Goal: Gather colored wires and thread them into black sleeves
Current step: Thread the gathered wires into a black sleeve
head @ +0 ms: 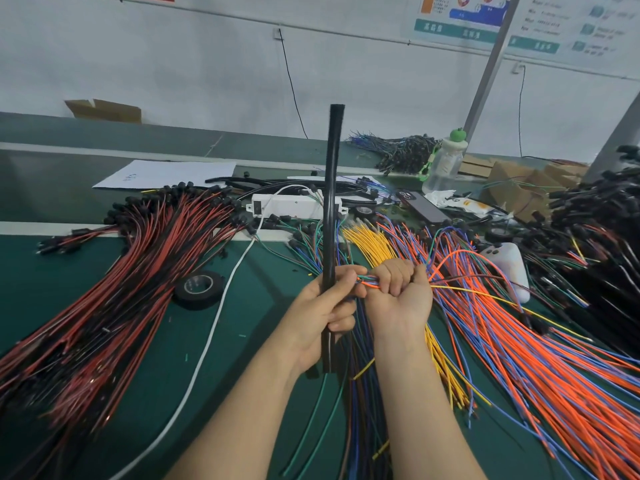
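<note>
My left hand (pixel 323 308) grips a long black sleeve (pixel 331 188) near its lower end and holds it upright above the green table. Its fingertips also touch a small bundle of colored wires (pixel 367 280) that runs sideways between both hands. My right hand (pixel 401 289) is fisted round that bundle just to the right of the sleeve. The wires' free ends, orange, yellow, blue and brown, fan out to the right of the fist (pixel 460 268). Whether any wire end is inside the sleeve is hidden by my fingers.
Piles of loose wires cover the table: red and black (pixel 114 289) on the left, yellow (pixel 370 240) in the middle, orange and blue (pixel 540 368) on the right. A black tape roll (pixel 199 289), a white power strip (pixel 294 206) and a bottle (pixel 445 161) lie around.
</note>
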Available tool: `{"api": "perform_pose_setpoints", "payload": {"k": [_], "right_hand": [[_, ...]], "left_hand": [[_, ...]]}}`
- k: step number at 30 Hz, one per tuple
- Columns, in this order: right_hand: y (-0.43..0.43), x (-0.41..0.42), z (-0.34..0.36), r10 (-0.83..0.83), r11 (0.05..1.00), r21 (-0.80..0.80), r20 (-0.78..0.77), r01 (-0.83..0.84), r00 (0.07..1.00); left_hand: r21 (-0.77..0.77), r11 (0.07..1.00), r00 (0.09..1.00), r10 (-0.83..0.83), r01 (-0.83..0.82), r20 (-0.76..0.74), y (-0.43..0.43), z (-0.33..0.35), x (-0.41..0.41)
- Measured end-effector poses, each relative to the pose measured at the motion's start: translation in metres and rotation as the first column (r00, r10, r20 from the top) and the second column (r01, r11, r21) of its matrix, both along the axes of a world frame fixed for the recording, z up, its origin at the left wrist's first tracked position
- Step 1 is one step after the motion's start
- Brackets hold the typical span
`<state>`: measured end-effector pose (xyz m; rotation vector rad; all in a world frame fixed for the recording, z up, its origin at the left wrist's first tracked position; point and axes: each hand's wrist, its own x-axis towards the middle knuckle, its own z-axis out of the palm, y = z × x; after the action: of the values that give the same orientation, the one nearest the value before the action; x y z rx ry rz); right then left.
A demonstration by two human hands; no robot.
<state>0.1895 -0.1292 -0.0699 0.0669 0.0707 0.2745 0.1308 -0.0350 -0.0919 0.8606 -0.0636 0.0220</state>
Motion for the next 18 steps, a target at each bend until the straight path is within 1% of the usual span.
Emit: {"api": "perform_pose_setpoints", "payload": {"k": [2, 6, 9, 11, 12, 13, 14, 16, 17, 18], "right_hand": [[0.001, -0.001, 0.0, 0.005, 1.0, -0.012, 0.008, -0.005, 1.0], [0.002, -0.003, 0.002, 0.003, 0.996, -0.085, 0.038, 0.001, 0.999], [0.0, -0.002, 0.005, -0.015, 0.988, -0.155, 0.05, 0.023, 0.999], [-0.004, -0.001, 0.005, -0.033, 0.989, -0.142, 0.051, 0.04, 0.998], [-0.006, 0.0, 0.005, -0.044, 0.99, -0.133, 0.054, 0.051, 0.998], [-0.008, 0.0, 0.005, -0.054, 0.99, -0.126, 0.058, 0.061, 0.997], [-0.008, 0.0, 0.005, -0.056, 0.991, -0.12, 0.064, 0.064, 0.996], [-0.007, -0.001, 0.006, -0.025, 0.994, -0.1, 0.086, 0.033, 0.996], [-0.005, -0.002, 0.006, 0.002, 0.996, -0.09, 0.1, 0.007, 0.995], [-0.002, -0.003, 0.006, 0.029, 0.996, -0.083, 0.116, -0.019, 0.993]], "left_hand": [[-0.002, 1.0, 1.0, -0.007, 0.007, 0.0, 0.001, 0.0, 0.0], [0.011, 1.0, 1.0, -0.007, 0.007, -0.014, 0.002, 0.001, 0.0], [0.095, 0.995, 0.999, 0.018, -0.015, -0.034, 0.003, 0.003, -0.001], [0.145, 0.987, 0.994, 0.085, -0.074, -0.066, 0.004, 0.006, 0.0], [0.12, 0.985, 0.988, 0.135, -0.126, -0.077, 0.005, 0.009, 0.001], [0.047, 0.982, 0.979, 0.186, -0.182, -0.082, 0.007, 0.012, 0.002], [-0.063, 0.97, 0.97, 0.229, -0.235, -0.081, 0.01, 0.016, 0.003], [-0.268, 0.907, 0.945, 0.318, -0.325, -0.071, 0.018, 0.023, 0.004], [-0.304, 0.874, 0.924, 0.376, -0.379, -0.07, 0.022, 0.025, 0.005], [-0.288, 0.849, 0.894, 0.442, -0.444, -0.075, 0.025, 0.025, 0.005]]}}
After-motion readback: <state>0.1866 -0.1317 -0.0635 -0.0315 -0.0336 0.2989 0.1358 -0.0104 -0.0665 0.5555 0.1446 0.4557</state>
